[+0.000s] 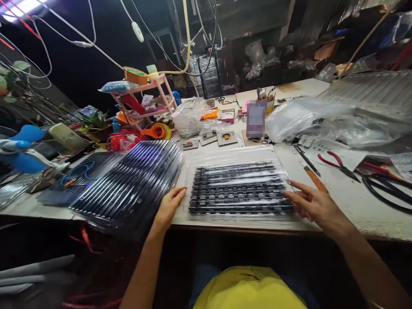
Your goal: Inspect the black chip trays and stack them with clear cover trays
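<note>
A clear plastic tray lies flat at the table's front edge, filled with rows of dark strip-like parts. At its left edge, my left hand is closed, thumb and forefinger pinching the rim. My right hand grips the opposite edge, with its fingertips over the tray's side and the thumb partly hidden. Left of the tray is a stack of glossy, ribbed plastic trays, dark in colour, reaching close to my left hand.
Red-handled pliers, an orange-handled blade and large black-handled scissors lie to the right. Clear plastic bags heap behind them. A phone stands at the back. A pink rack and blue fan are left.
</note>
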